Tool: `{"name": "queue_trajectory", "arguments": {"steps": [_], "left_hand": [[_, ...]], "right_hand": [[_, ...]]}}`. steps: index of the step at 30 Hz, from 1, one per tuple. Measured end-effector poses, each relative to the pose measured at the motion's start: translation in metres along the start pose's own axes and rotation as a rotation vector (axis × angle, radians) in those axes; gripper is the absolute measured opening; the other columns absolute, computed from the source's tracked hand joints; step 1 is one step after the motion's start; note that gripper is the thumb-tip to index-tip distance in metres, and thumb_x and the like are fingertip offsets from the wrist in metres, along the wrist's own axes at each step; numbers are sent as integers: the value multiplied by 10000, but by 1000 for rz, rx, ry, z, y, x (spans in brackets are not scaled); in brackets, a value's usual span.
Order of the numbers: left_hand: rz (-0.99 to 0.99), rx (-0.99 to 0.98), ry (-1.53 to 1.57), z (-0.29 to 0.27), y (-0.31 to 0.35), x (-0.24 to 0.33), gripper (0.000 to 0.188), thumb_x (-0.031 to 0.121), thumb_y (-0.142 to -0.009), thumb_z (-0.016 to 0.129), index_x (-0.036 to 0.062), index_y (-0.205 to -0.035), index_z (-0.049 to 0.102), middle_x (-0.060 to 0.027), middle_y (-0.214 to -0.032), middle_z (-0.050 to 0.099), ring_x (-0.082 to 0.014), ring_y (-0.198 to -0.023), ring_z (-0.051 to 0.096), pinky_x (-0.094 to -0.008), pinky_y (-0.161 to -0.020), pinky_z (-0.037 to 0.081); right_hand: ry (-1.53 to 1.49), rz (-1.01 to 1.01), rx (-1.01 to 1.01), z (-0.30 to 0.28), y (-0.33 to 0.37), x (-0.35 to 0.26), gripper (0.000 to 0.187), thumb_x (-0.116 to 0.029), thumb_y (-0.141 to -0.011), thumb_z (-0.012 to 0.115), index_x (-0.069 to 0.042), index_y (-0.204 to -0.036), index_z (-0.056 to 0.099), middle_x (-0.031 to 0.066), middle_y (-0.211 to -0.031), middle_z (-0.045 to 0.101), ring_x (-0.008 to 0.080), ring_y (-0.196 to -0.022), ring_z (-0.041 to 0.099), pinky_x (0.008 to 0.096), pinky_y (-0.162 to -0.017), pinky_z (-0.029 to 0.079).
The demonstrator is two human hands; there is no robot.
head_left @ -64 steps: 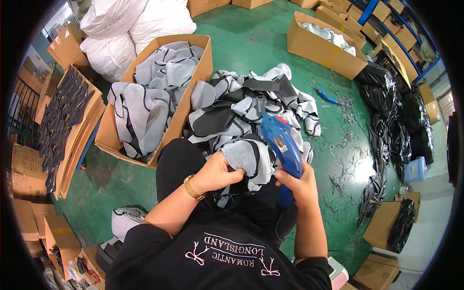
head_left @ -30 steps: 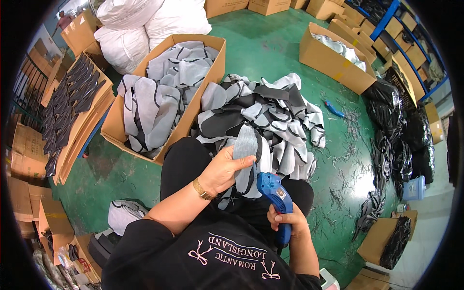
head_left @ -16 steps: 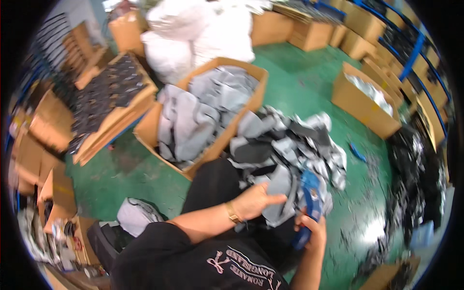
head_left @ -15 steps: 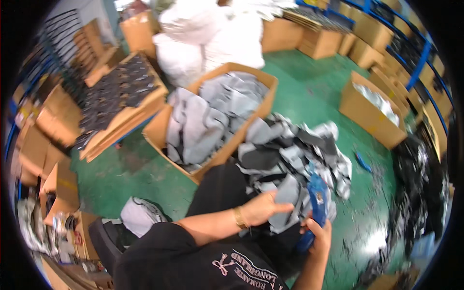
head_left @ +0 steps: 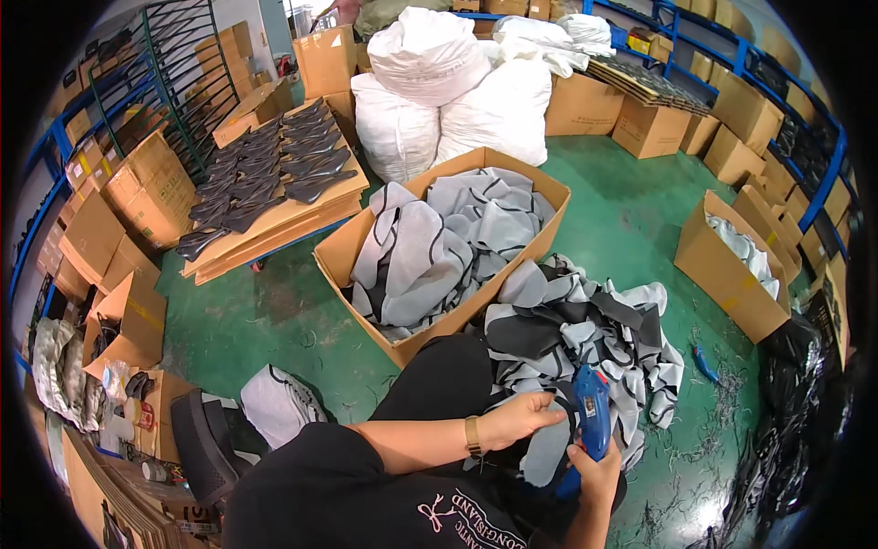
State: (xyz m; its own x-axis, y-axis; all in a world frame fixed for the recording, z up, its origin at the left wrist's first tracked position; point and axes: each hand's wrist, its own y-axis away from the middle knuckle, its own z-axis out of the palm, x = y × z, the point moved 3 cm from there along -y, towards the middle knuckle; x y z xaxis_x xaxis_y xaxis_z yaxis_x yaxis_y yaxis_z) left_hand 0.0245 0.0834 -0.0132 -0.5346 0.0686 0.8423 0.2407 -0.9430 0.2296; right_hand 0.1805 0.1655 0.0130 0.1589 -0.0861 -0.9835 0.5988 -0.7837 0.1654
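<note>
My right hand (head_left: 596, 471) is closed around the handle of a blue cordless power cutter (head_left: 593, 414), which has a small red part near its top. Just left of it, my left hand (head_left: 521, 421) is closed, its fingertips at the upper edge of a grey fabric piece (head_left: 546, 455) that hangs over my lap. What lies under those fingers is partly hidden. Beyond both hands, a loose heap of grey and black fabric pieces (head_left: 599, 320) spreads over the floor. A large open carton (head_left: 444, 331) full of similar grey pieces stands at the heap's left.
A second blue tool (head_left: 704, 364) lies on the green floor among dark thread scraps. To the right are a carton (head_left: 732, 274) with pale material and black plastic (head_left: 794, 384). White sacks (head_left: 402, 128) stand behind; a low stack of cardboard (head_left: 274, 242) carries dark parts at left.
My head view has shifted, so the surroundings sit lower and further right. The blue cutter now sits lower in the picture, and my left hand is a little further right.
</note>
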Motion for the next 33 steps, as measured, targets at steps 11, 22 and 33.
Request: {"name": "queue_trajectory", "arguments": {"steps": [11, 22, 33], "left_hand": [[-23, -10, 418, -30, -18, 1, 171, 114, -899, 619, 42, -1054, 620, -29, -1028, 659, -130, -934, 634, -283, -853, 508], [102, 175, 144, -34, -8, 29, 210, 233, -934, 579, 31, -984, 611, -43, -844, 665, -118, -709, 637, -263, -618, 516], [-29, 122, 157, -35, -14, 3, 169, 173, -860, 687, 90, -946, 568, 43, -826, 583, -38, -659, 522, -199, -548, 395]], "right_hand": [[-164, 134, 199, -50, 37, 14, 373, 6, -691, 685, 59, -1043, 571, 41, -797, 539, 128, -655, 558, 278, -589, 522], [15, 208, -30, -29, 49, 6, 385, -84, -678, 752, 45, -1003, 590, 41, -727, 603, 122, -593, 574, 255, -568, 470], [11, 186, -50, -17, 56, -9, 274, -102, -752, 737, -8, -956, 581, 17, -716, 567, 106, -585, 524, 246, -546, 417]]}}
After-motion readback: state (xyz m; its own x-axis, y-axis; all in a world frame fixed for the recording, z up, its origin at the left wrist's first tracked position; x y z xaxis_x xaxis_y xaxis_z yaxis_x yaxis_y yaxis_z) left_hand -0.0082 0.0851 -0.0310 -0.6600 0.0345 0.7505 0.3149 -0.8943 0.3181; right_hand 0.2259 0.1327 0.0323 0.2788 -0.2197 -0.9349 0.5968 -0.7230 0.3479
